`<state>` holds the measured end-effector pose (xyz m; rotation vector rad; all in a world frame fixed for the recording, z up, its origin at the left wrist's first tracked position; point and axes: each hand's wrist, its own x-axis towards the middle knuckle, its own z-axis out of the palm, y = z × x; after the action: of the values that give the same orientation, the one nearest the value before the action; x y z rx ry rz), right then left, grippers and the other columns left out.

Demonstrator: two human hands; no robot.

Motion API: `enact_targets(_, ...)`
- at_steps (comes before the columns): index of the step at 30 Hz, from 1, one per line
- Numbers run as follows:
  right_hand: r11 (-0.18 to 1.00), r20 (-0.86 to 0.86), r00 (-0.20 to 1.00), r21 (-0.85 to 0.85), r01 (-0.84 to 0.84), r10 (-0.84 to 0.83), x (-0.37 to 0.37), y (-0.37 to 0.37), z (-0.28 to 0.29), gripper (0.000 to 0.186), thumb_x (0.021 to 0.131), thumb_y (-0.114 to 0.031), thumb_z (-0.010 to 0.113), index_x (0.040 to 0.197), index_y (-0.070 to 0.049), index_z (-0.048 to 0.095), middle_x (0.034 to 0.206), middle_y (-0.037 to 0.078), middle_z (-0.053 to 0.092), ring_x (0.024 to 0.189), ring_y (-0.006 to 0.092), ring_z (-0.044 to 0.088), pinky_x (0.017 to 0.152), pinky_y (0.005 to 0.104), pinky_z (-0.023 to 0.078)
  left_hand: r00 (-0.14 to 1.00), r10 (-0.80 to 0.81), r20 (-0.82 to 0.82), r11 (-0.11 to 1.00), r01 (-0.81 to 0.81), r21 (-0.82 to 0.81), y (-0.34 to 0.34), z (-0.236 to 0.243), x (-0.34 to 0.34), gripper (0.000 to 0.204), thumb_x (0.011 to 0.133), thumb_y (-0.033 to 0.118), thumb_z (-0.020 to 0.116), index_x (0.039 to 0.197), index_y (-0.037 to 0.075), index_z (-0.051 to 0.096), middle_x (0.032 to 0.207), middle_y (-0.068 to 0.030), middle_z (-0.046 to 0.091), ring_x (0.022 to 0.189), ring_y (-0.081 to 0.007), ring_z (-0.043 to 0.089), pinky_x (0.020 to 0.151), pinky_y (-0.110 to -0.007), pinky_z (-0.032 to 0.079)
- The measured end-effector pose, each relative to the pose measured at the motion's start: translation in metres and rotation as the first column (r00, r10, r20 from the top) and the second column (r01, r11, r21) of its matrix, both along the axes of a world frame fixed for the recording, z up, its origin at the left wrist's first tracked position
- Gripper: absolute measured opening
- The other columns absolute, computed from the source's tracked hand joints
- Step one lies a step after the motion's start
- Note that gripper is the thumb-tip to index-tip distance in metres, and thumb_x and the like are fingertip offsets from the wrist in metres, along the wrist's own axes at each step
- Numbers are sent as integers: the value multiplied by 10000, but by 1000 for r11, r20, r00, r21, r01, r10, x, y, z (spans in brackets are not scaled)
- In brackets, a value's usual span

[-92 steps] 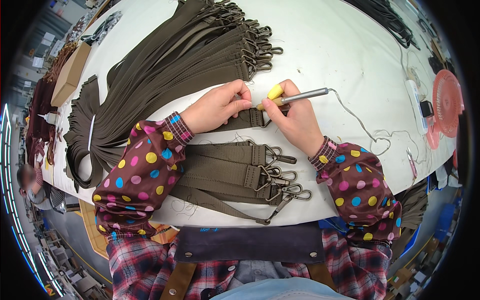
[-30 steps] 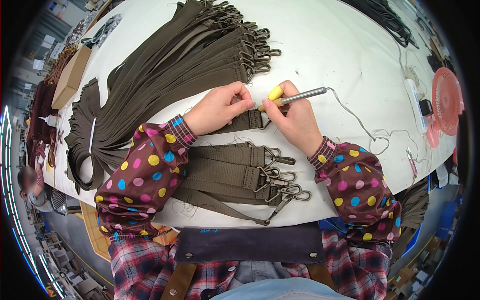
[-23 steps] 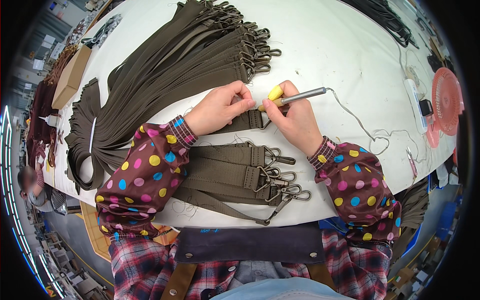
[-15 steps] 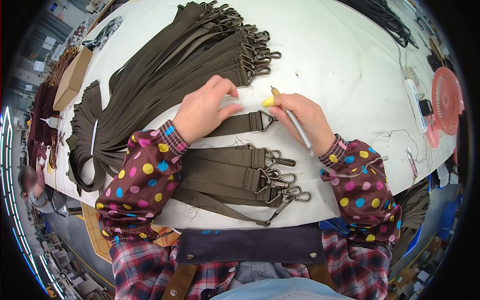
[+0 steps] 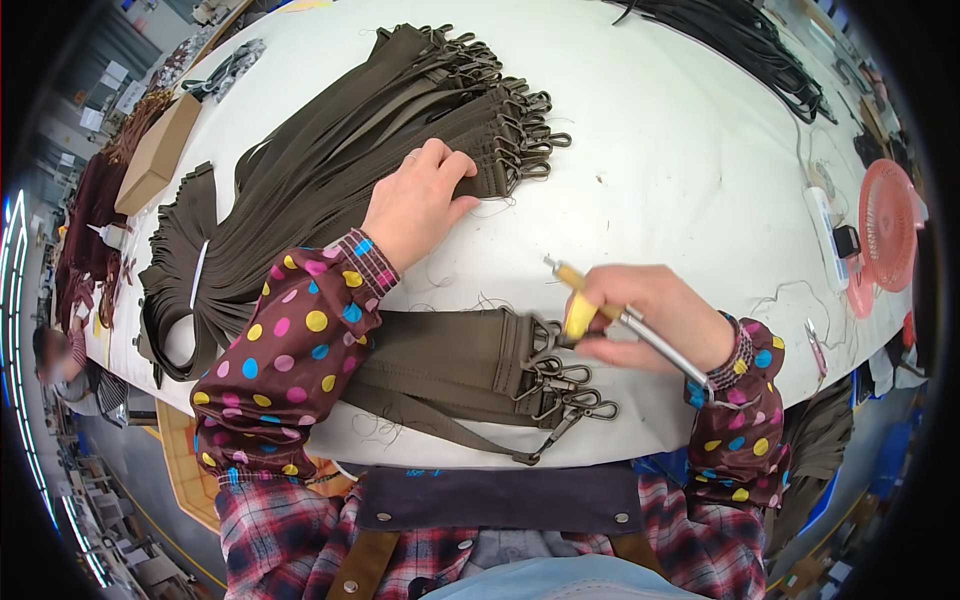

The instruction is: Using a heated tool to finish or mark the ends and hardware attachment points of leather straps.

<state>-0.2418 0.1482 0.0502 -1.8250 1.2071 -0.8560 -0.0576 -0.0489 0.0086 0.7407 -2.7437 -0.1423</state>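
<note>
A large bundle of dark olive webbing straps with metal snap hooks fans across the table. My left hand is at its near edge, fingers and thumb closed around the end of the nearest strap. My right hand grips a slim pen-shaped tool with a silver body, a brass-coloured front and a thin cord. Yellow covering shows at a fingertip. These fingers are close to the hooks of a smaller strap stack; whether they touch a hook is blurred. One strap hangs lower, its hook near the table edge.
A pink fan and a white power strip stand at the right, near small snips. Black cords lie at the far right. A cardboard box sits at the left edge. Loose threads lie around the straps.
The single strap between my hands now lies on the near stack. My left hand has moved up to the large bundle and closed on a strap. My right hand has come down with the tool.
</note>
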Motion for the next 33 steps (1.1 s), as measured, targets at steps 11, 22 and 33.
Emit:
enact_targets(11,874,-57,907,-297,384,-418,-9,-20,-34,219,767,-46,673,950,-26,555,875,102,596,792,219,616,686,281,487,980,-196,-24,980,195,-23,3,9,-6,230,765,203,694,851,77,522,813,-42,538,868,-247,556,643,-360,462)
enact_targets(22,929,-170,955,-325,178,-243,-12,-47,-72,320,749,-110,705,1027,-97,547,1122,84,579,1050,277,518,945,354,367,966,-110,-234,530,256,809,24,-4,7,164,834,126,663,829,25,534,732,-33,590,678,-104,549,647,-253,459)
enact_targets(33,884,-280,878,-382,269,-388,-15,-40,-72,248,753,-80,697,917,-80,511,831,53,586,819,246,558,814,332,398,935,-324,-145,936,339,92,37,-6,3,183,786,17,641,951,54,571,915,-79,519,821,-207,560,735,-283,472)
